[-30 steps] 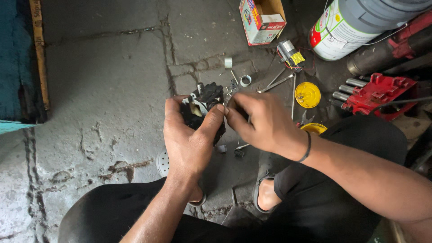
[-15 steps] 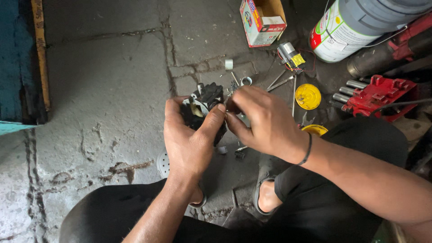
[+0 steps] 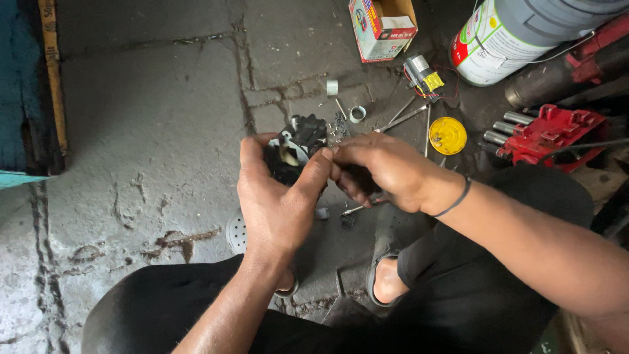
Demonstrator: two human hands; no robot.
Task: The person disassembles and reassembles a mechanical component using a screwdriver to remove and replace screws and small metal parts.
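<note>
The black mechanical part (image 3: 296,149), blocky, dull plastic and metal with a pale insert, is held above the cracked, rough concrete floor (image 3: 151,118). The left hand (image 3: 278,200) has its grip closed around the part from below. The right hand (image 3: 383,172) pinches the part's right side, fingers curled shut. Beyond the part lie a round yellow cap (image 3: 448,136), a red metal tool (image 3: 557,131) and a small cardboard box (image 3: 383,27). Compared with half a second ago, both hands remain on the part, barely shifted.

Bare concrete floor (image 3: 151,118) left; small parts (image 3: 347,115) (perhaps screws) crowd right.
</note>
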